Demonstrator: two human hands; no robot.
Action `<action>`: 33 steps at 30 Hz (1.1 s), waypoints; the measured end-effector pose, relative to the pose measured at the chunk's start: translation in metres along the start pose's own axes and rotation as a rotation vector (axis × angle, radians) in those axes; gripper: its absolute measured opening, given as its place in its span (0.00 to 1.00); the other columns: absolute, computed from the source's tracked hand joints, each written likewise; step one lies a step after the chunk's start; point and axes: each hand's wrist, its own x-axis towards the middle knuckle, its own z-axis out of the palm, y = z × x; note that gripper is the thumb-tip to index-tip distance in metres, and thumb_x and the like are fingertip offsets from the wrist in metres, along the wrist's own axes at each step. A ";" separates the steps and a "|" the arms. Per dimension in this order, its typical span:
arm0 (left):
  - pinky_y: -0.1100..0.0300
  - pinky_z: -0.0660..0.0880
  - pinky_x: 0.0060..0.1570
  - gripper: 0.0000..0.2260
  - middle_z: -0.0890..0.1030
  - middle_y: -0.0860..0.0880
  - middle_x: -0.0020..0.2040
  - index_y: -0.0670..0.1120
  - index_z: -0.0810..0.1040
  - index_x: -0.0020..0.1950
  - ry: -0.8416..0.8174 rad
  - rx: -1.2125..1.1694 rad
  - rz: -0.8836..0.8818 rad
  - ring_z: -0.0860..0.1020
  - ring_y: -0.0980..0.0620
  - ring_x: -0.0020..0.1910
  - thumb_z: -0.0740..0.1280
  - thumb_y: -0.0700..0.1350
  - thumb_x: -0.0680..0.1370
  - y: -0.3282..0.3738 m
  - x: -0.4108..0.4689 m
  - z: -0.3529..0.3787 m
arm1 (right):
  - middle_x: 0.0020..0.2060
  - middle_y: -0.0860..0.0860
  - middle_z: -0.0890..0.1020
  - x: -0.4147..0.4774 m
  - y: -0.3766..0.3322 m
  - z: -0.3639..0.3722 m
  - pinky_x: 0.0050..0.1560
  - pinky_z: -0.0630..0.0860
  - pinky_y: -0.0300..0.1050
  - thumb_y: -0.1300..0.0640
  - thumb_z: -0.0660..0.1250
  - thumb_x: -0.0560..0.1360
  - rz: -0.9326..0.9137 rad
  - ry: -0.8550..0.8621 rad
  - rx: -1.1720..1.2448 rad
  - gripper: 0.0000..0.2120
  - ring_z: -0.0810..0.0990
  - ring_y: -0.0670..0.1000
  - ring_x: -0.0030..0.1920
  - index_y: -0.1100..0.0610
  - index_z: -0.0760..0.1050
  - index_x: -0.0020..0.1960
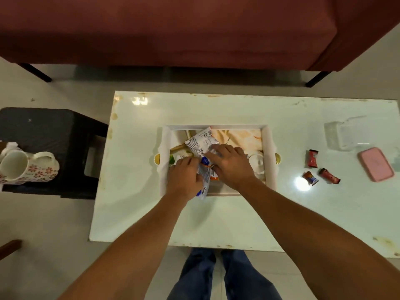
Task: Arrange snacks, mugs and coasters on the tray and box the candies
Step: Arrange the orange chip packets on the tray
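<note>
Two legs in blue jeans (218, 276) are standing at the near edge of a white table (238, 221). Two bare arms are reaching out over it into one white tray (271, 148) with gold handles, sitting in the middle of the table.

Left hand (184, 176) is lying low over the near left part of the tray, fingers bent down onto a silver and blue snack packet (203, 187). That packet is poking out over the tray's near edge. Right hand (229, 163) is lying half open, fingers spread, pressing on a bigger white snack packet (200, 140) that is lying slanted in the tray. I am counting two packets clearly; bits of orange and green are peeking out under the hands, and I cannot tell what they are. One pale round thing (256, 163), maybe a coaster, is lying in the tray's right part.

Three red candies (312, 158) (310, 178) (329, 176) are lying on the table to the right of the tray, close together. Past them, one clear box (344, 135) is sitting near the far right, and one pink lid (375, 164) is lying just beside it.

Two flowery mugs (14, 164) (44, 167) are sitting on a black stool (49, 128) left of the table, touching each other. One dark red sofa (173, 29) is filling the far side.
</note>
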 end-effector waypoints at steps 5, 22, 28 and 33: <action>0.47 0.74 0.66 0.31 0.74 0.45 0.70 0.46 0.67 0.75 0.183 -0.324 -0.113 0.72 0.43 0.68 0.73 0.46 0.73 0.013 0.017 -0.023 | 0.55 0.53 0.85 0.007 0.005 -0.026 0.52 0.78 0.51 0.54 0.63 0.79 0.230 0.186 0.406 0.13 0.82 0.57 0.54 0.54 0.81 0.61; 0.49 0.80 0.51 0.15 0.85 0.49 0.53 0.52 0.75 0.67 -0.146 -0.322 -0.085 0.82 0.46 0.52 0.62 0.52 0.82 0.120 0.082 0.032 | 0.58 0.53 0.82 -0.015 0.130 -0.048 0.53 0.82 0.61 0.45 0.69 0.78 0.939 -0.002 0.829 0.22 0.83 0.57 0.55 0.53 0.72 0.68; 0.48 0.73 0.59 0.16 0.81 0.45 0.58 0.49 0.75 0.68 -0.148 -0.018 0.047 0.76 0.42 0.60 0.62 0.53 0.82 0.118 0.079 0.034 | 0.55 0.56 0.83 -0.009 0.130 -0.037 0.51 0.77 0.49 0.44 0.66 0.79 0.989 -0.023 0.593 0.20 0.82 0.60 0.55 0.56 0.73 0.64; 0.48 0.73 0.63 0.19 0.77 0.45 0.66 0.47 0.72 0.72 -0.052 -0.048 0.002 0.72 0.43 0.64 0.63 0.46 0.80 0.109 0.076 0.021 | 0.61 0.57 0.78 -0.014 0.112 -0.045 0.52 0.78 0.55 0.40 0.67 0.77 1.023 0.096 0.373 0.27 0.79 0.60 0.59 0.56 0.69 0.68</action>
